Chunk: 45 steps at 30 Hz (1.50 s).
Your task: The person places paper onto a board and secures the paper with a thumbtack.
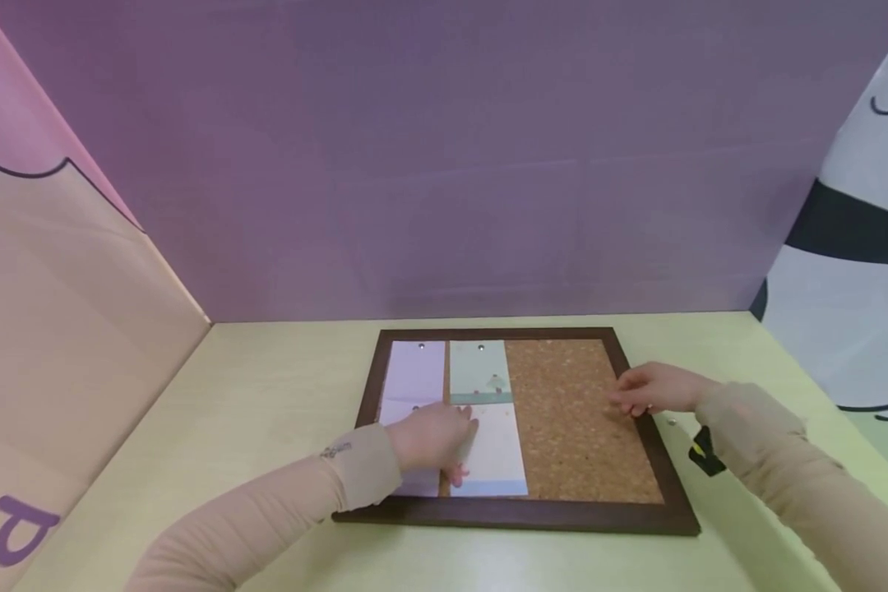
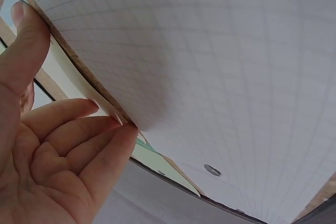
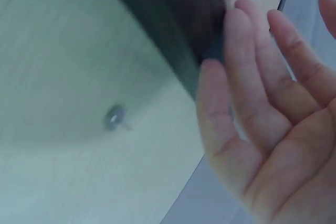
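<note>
My left hand (image 1: 432, 436) rests over a white sheet (image 1: 499, 452) with a blue bottom band on the cork board (image 1: 577, 419). In the left wrist view its thumb and fingers (image 2: 113, 156) are spread along the sheet's edge, beside a large lilac gridded sheet (image 2: 220, 66). Above the white sheet lies a green sheet (image 1: 481, 370) with a silver thumbtack (image 1: 481, 347) at its top. My right hand (image 1: 659, 388) hovers by the board's right frame, fingers loosely bent and holding nothing. Near it a thumbtack (image 3: 114, 117) lies on the table.
Lilac sheets (image 1: 414, 370) are tacked down the board's left side. A dark brown frame (image 1: 518, 515) surrounds the cork. A black-and-yellow item (image 1: 705, 452) lies right of the board, partly under the right sleeve. A purple backdrop (image 1: 444, 164) stands behind the table (image 1: 266, 370).
</note>
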### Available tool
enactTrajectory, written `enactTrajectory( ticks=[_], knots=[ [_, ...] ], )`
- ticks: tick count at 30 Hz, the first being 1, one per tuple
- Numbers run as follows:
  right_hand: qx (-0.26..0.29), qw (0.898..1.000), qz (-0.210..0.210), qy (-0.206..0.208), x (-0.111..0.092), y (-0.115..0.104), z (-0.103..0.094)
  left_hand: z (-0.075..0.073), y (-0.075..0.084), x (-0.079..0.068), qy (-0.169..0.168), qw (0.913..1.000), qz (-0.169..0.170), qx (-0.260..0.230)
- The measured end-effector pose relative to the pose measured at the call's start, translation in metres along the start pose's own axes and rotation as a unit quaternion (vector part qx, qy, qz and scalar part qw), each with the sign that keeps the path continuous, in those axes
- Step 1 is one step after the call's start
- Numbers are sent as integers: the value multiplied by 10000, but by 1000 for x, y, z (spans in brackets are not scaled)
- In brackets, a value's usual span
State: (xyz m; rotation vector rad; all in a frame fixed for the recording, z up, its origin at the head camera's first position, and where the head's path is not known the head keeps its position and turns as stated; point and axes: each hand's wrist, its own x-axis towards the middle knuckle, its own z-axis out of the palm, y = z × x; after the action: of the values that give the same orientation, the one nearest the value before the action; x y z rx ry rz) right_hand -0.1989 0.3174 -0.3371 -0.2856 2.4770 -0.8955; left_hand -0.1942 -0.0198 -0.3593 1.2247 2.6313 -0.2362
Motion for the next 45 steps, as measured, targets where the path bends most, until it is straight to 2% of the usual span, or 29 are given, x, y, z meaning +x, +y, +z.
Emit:
enactTrajectory(
  ticks=[4,11,21,26,35,45],
  knots=[
    [-181,9993,-312,117,-4,8,1,0,0,0,-30,10000,4,11],
    [-478,9968,-501,395,-11,25,2,0,-1,-2,-37,10000,36,-3],
    [-825,9940,-303,659,-22,38,-2,0,0,-4,-79,9998,-51,-195],
    [-1172,9898,-250,770,-23,45,-3,-1,1,-5,-89,9995,-92,-301],
    [-1804,9777,-484,957,-28,50,-5,0,0,-4,-7,9996,-79,-288],
    [-1819,9755,-620,1070,-29,54,1,3,0,-4,-39,9993,-120,-361]
  ],
)
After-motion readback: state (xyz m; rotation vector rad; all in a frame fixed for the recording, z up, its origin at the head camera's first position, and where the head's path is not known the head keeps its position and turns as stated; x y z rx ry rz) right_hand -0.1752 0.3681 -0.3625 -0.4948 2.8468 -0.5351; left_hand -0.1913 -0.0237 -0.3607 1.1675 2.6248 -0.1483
